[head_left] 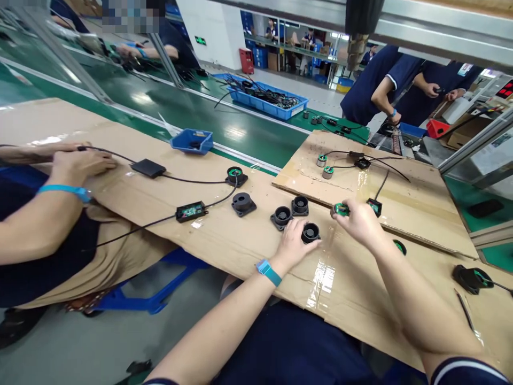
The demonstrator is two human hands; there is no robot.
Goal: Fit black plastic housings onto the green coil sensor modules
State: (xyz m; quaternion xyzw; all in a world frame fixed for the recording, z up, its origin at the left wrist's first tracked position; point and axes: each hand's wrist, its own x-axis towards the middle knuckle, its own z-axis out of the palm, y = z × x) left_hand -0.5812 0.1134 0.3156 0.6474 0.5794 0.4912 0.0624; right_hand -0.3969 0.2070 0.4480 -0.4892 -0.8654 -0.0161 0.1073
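Left hand (pixel 294 246) has thumb and fingers clamped round the sides of a black housing (pixel 310 232) on the cardboard (pixel 276 267), two more cup-shaped housings (pixel 281 215) just beside it at 10 and 11 o'clock. Right hand (pixel 360 220) pinches a green-topped round part (pixel 340 209) between thumb and fingers, apart from that housing at its 2 o'clock. Text check: white label (pixel 298 109) on blue bin (pixel 264 99), left hand's 12, and green wall sign (pixel 200 40), its 11, both too small to read; red-lit display (pixel 505 90), right hand's 2, illegible.
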